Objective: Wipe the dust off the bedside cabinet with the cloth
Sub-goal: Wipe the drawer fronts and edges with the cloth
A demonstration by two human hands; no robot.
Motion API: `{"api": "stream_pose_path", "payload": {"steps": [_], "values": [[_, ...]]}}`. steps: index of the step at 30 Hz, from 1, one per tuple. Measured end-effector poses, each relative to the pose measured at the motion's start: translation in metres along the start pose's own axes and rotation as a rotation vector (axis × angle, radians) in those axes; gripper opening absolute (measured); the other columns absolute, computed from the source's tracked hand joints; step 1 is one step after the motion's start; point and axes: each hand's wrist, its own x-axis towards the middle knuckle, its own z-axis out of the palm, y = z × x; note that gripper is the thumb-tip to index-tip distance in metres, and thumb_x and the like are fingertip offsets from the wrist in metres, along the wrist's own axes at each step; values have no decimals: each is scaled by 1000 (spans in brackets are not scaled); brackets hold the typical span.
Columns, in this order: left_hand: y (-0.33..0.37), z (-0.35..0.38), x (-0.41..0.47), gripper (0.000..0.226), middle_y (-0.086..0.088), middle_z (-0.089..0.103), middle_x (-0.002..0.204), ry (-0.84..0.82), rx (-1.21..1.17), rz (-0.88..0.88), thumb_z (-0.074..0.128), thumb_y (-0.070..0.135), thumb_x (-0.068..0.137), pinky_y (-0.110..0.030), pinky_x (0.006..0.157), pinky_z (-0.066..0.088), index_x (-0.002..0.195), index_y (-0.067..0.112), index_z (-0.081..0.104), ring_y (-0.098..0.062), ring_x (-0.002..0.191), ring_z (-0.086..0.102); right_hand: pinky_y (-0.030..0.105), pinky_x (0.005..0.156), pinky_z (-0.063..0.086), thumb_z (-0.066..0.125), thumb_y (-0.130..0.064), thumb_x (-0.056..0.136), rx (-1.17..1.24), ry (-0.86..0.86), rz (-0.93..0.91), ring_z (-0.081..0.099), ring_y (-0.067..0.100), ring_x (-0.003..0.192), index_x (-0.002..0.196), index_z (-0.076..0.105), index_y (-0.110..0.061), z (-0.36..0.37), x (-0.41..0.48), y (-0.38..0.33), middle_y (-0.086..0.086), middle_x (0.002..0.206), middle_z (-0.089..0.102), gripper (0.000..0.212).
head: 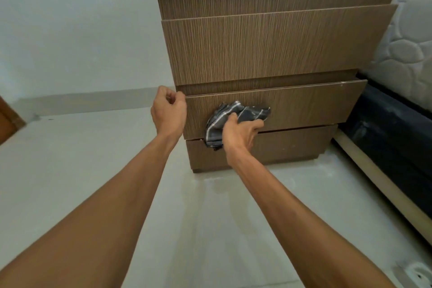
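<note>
The brown wood-grain bedside cabinet (275, 47) stands in front of me with several drawer fronts. Its lowest drawer (315, 105) is pulled slightly out. My right hand (240, 132) presses a crumpled dark grey cloth with pale stripes (231, 117) against the left half of that drawer front. My left hand (168, 112) is curled at the drawer's upper left corner, its fingertips touching the edge; whether it grips the edge I cannot tell.
A quilted white mattress (406, 54) on a dark bed base (392, 133) stands right of the cabinet. Pale floor tiles (93, 147) spread to the left and front. A white wall (77, 25) rises behind. A small white object (418, 273) lies at bottom right.
</note>
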Motion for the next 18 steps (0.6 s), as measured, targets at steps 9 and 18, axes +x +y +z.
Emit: {"api": "stream_pose_path", "payload": {"steps": [9,18], "values": [[1,-4,0,10,6,49,72,-41,6,-3,53,21,92,-28,61,37,86,14,52,-11,66,44,35,92,52,58,-23,97,231,-384,335,63,27,113,139,40,-14,50,-29,27,8,128,62,47],[1,-4,0,11,5,49,74,-71,10,-17,51,21,96,-25,60,38,88,13,50,-8,66,44,50,85,58,55,-11,97,624,-211,324,71,28,91,127,49,-12,-13,12,-7,10,105,71,31]]}}
